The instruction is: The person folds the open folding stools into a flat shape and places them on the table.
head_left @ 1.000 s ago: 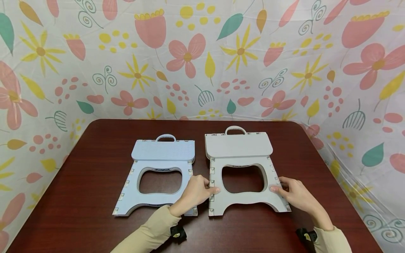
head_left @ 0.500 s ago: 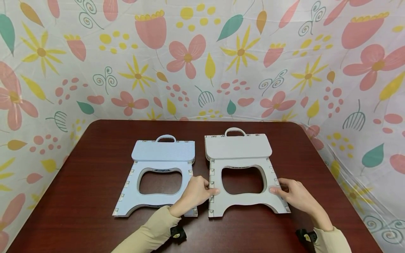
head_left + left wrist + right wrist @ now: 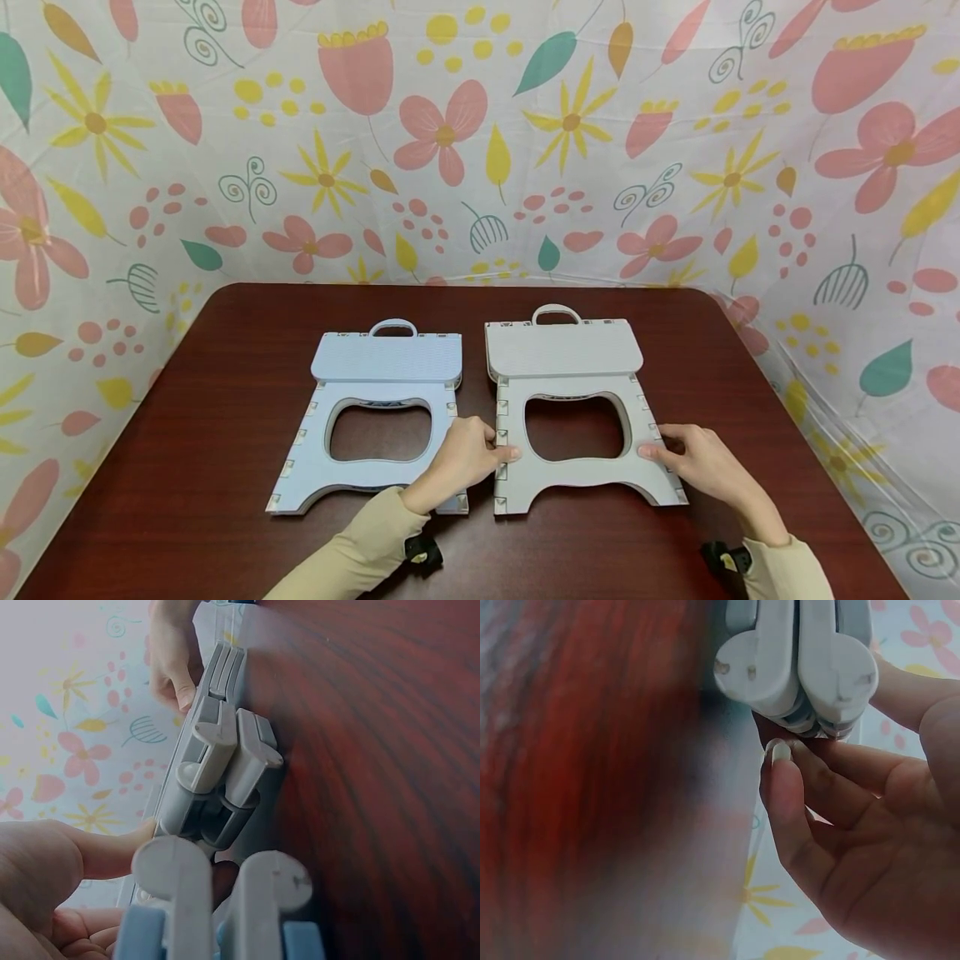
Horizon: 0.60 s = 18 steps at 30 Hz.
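Observation:
An off-white folding step stool (image 3: 564, 350) lies folded flat on the right half of the table, carry handle pointing away from me. My left hand (image 3: 463, 458) grips its left edge, thumb on the upper face and fingers at the side. At the opposite edge my right hand (image 3: 705, 463) holds it the same way, thumb on top. In the right wrist view, curled fingers (image 3: 787, 795) reach under the stool's two rounded leg ends (image 3: 836, 675). The left wrist view shows the hinged edge (image 3: 214, 746) from the side, slightly above the table at its near part.
A light blue folding step stool (image 3: 386, 358), also folded flat, lies just left of the off-white one, partly behind my left forearm. Both are on a dark red-brown table (image 3: 217, 400). A flower-patterned cloth (image 3: 480, 167) hangs behind and around the table.
The off-white stool has shifted very slightly towards me or down, its handle sitting a little lower in the head view. Both hands keep their grip in the same places.

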Motion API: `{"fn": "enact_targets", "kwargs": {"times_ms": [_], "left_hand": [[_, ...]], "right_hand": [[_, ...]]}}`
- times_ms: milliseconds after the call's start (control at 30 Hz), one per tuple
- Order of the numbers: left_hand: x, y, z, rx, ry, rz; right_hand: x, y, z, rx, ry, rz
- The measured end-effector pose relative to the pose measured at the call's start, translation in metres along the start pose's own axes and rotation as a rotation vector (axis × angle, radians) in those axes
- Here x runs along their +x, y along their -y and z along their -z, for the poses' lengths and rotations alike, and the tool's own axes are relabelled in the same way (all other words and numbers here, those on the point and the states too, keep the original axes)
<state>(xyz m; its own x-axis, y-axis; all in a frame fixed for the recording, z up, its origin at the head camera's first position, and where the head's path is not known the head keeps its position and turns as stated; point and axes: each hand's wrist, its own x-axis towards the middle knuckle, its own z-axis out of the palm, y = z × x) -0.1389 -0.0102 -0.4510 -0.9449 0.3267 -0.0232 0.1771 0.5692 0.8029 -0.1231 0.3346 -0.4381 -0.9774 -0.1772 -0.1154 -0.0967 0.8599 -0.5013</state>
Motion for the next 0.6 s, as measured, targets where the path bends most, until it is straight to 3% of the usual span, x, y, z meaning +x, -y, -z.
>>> {"fn": "enact_targets", "kwargs": {"times_ms": [600], "left_hand": [[0.0013, -0.0008, -0.0005, 0.032, -0.015, 0.003]], "right_hand": [[0.0011, 0.0008, 0.0, -0.017, 0.011, -0.014]]}}
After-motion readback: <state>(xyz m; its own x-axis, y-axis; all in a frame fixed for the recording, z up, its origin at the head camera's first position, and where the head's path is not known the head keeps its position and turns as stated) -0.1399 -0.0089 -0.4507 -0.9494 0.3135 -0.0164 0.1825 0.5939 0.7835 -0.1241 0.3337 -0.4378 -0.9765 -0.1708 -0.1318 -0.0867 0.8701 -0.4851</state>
